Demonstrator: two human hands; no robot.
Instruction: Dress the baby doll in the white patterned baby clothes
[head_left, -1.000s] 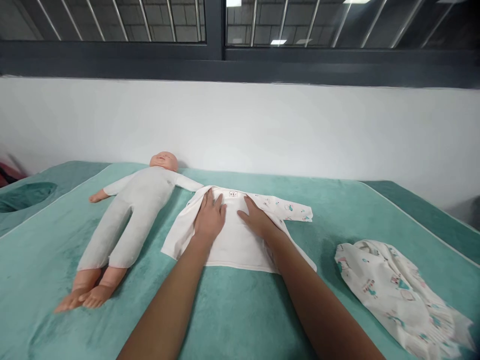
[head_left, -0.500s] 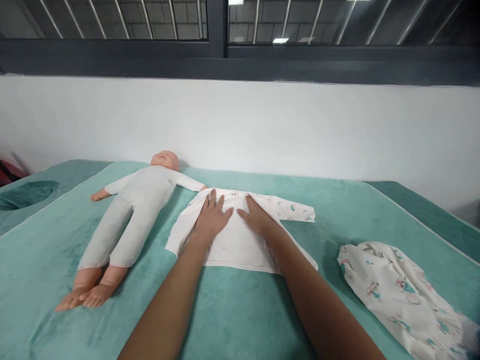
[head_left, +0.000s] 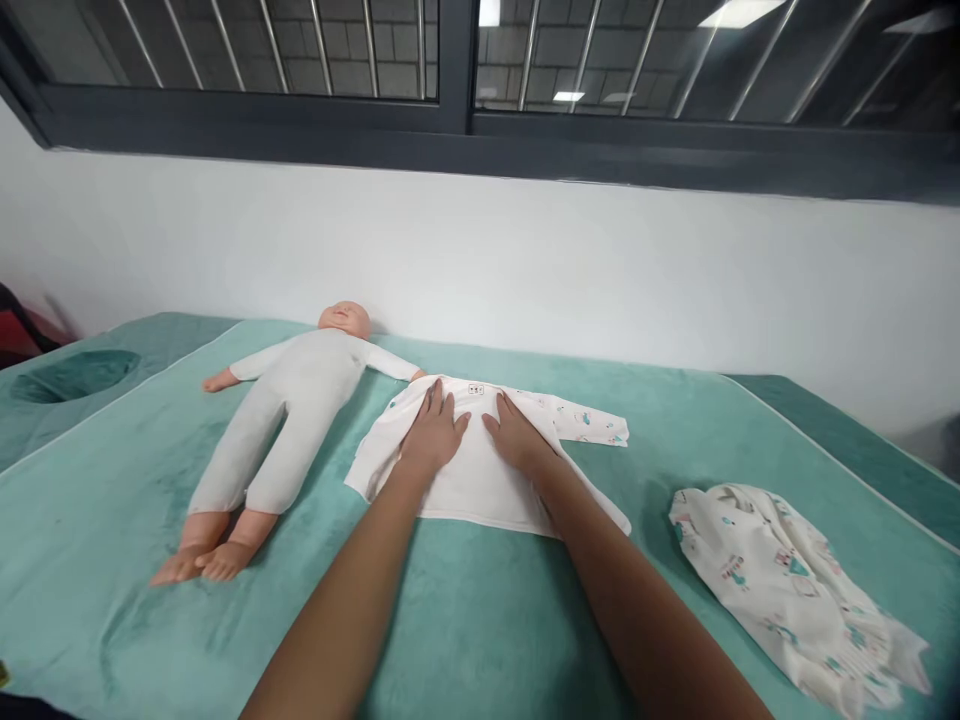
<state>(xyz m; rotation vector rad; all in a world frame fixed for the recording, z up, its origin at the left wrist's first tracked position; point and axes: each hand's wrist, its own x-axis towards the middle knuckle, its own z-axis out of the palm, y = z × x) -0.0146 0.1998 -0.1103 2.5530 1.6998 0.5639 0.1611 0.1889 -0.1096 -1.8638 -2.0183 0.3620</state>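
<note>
A small white baby shirt [head_left: 480,480] lies spread on the green padded bed, its front opened out and a printed sleeve stretching to the right. Flat on its left half rests my left hand [head_left: 435,430], fingers extended and thumb apart. My right hand [head_left: 517,435] lies the same way on the right half, below the neckline label. Neither hand grips the cloth. To the left, a baby doll [head_left: 300,390] in a pale body suit lies on its back, one hand beside the shirt's left shoulder.
A crumpled white printed garment [head_left: 795,590] lies on the bed at the right. The green bed cover [head_left: 480,610] has raised padded edges, with a round hollow [head_left: 75,376] at the far left. Behind stands a white wall [head_left: 525,270] under a dark-framed barred window [head_left: 457,120].
My view has tilted up and shifted slightly left, so more of the window shows. Both hands stay flat on the shirt, with little visible movement.
</note>
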